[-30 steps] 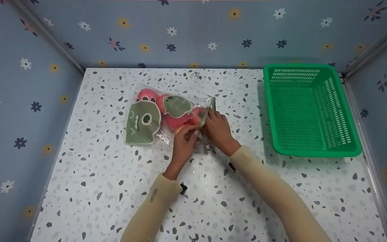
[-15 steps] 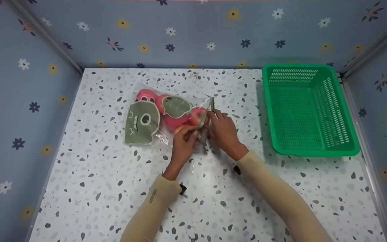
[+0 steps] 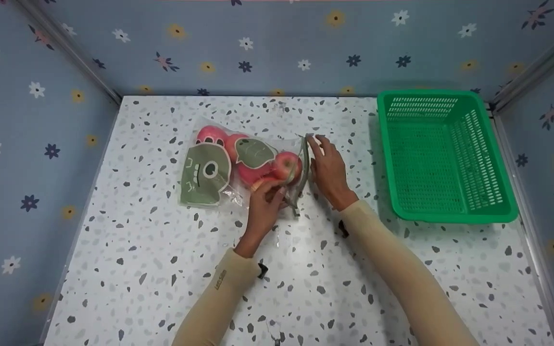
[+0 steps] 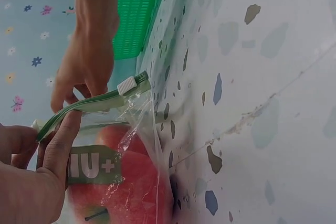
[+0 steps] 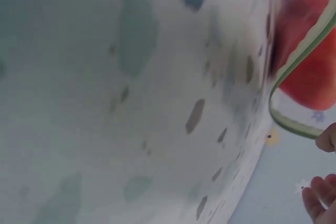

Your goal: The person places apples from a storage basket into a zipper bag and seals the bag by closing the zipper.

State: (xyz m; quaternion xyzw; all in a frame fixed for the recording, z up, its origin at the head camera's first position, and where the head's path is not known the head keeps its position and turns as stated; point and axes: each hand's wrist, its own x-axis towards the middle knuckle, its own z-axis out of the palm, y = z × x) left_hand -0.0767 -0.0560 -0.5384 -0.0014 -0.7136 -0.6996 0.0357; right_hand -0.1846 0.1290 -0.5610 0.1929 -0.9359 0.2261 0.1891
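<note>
A clear zip bag (image 3: pixel 205 178) with green cartoon prints lies on the speckled table, its mouth facing right. Several red apples (image 3: pixel 286 163) are inside. My left hand (image 3: pixel 263 209) pinches the near lip of the mouth between thumb and fingers. At the far corner of the mouth is my right hand (image 3: pixel 329 170), fingers extended. In the right wrist view, a digit (image 5: pixel 326 138) touches the green rim (image 5: pixel 302 128), while the other fingers stand apart from it. The mouth is spread, and a white slider (image 4: pixel 127 86) sits near one end of the zip in the left wrist view.
A green plastic basket (image 3: pixel 452 218) stands at the table's back right, with nothing seen inside. Flower-patterned walls (image 3: pixel 277 43) border the table (image 3: pixel 152 269) at the back and sides.
My right hand has moved away from the middle of the mouth to its far corner. The mouth is spread wider, showing more of the nearest apple. My left hand has stayed in place.
</note>
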